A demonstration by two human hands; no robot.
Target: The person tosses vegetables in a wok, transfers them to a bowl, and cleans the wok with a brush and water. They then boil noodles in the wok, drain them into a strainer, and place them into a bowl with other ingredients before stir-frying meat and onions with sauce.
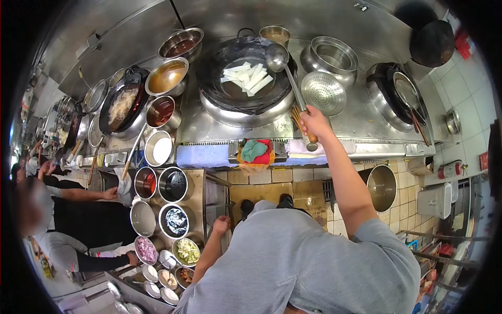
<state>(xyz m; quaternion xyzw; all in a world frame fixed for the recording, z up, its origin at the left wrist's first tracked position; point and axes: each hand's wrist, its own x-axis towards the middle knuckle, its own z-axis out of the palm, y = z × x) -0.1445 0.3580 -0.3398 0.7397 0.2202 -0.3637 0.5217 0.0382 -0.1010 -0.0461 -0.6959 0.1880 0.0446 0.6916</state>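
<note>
My right hand (315,124) is wrapped round the wooden-ended handle of a long metal ladle (277,56). The ladle's bowl is over the right rim of a large black wok (219,89). White strips of food (248,77) lie heaped in the wok's middle. Close to my right hand are a bamboo brush (297,117) and a perforated strainer (323,93). My left hand (221,225) hangs low at my side, fingers curled in, nothing seen in it. Nearest to it are a bowl of chopped green vegetable (186,251) and a pot of dark liquid (174,220).
Metal bowls of sauce (167,76) line the wok's left side. A second wok (124,104) holds frying food. A co-worker (78,220) stands at the left. Folded cloths (254,152) lie along the stove's front edge. At right are another wok (392,94) and a large pot (380,187).
</note>
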